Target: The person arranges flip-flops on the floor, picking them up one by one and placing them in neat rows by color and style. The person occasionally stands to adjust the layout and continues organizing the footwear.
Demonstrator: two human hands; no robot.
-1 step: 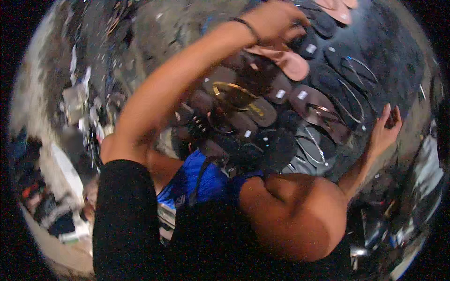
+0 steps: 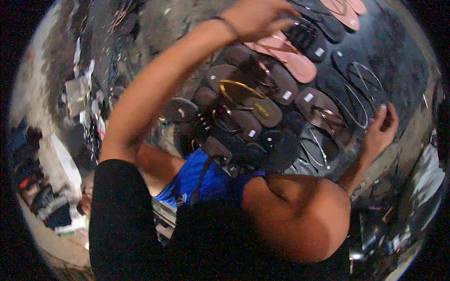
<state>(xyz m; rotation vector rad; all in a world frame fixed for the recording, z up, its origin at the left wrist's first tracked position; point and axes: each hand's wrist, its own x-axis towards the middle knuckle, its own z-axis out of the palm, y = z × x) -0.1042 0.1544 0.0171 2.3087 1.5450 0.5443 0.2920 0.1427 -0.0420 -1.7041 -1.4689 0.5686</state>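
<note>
Reaching over the far side of the sandals, my left hand [image 2: 262,18] has its fingers and thumb apart with nothing seen between them. A black strappy sandal [image 2: 302,33] lies by its fingertips, and pink sandals [image 2: 297,61] are just below it. On the right, my right hand [image 2: 380,131] has slightly bent, parted fingers beside a black sandal with a silver strap [image 2: 358,110]. I cannot tell whether it touches that sandal. Between my arms lie a gold-strapped sandal [image 2: 268,111] and a brown sandal [image 2: 311,103], with small white stickers on several pairs.
Rows of sandals rest on a dark sheet [image 2: 398,51]. Grey ground [image 2: 164,37] shows on the left, with scattered litter [image 2: 77,98]. A bright blue cloth [image 2: 197,175] is close to my body. Pale plastic [image 2: 429,173] lies at the right edge.
My left hand has shifted slightly left and up in the picture, uncovering more of the black strappy sandal. My right hand sits a little lower and further left, and the sandals appear shifted slightly right.
</note>
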